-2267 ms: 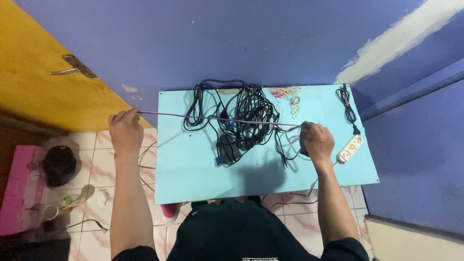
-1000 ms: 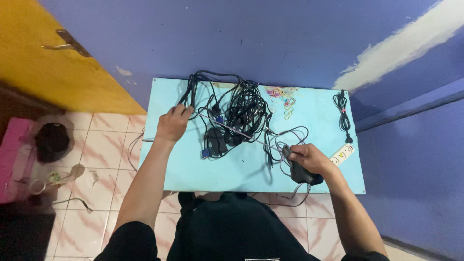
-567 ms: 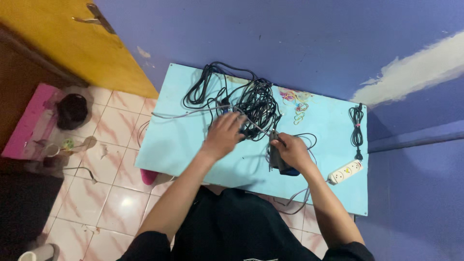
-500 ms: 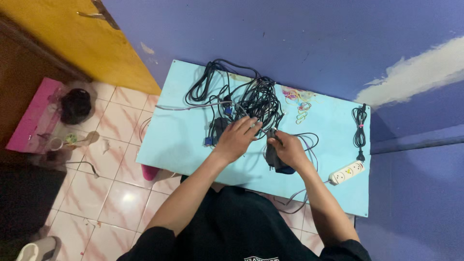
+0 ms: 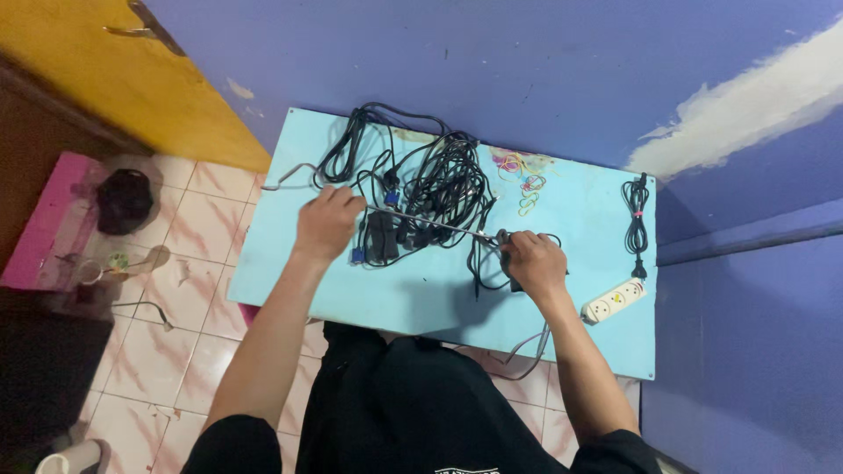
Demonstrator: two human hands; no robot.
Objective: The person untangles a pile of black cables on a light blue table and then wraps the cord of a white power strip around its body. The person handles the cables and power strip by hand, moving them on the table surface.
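A light blue table (image 5: 580, 219) carries a tangle of black cables (image 5: 439, 180). A thin grey cable (image 5: 421, 220) runs taut between my two hands above the tangle. My left hand (image 5: 325, 221) pinches its left end near the table's left part. Near the middle of the table, my right hand (image 5: 533, 262) grips the cable's other end, together with a dark object that the fingers mostly hide. A black adapter block (image 5: 381, 237) lies just right of my left hand.
A white power strip (image 5: 614, 300) lies at the table's right front. A tied black cable bundle (image 5: 637, 224) sits at the right edge, and coloured rubber bands (image 5: 525, 183) lie at the back. Purple wall behind, yellow door (image 5: 105, 79) at left, pink tray (image 5: 39, 219) on the tiled floor.
My hands were close together over the tangle; now the left hand has drawn away to the left, stretching the grey cable taut. The view has shifted slightly.
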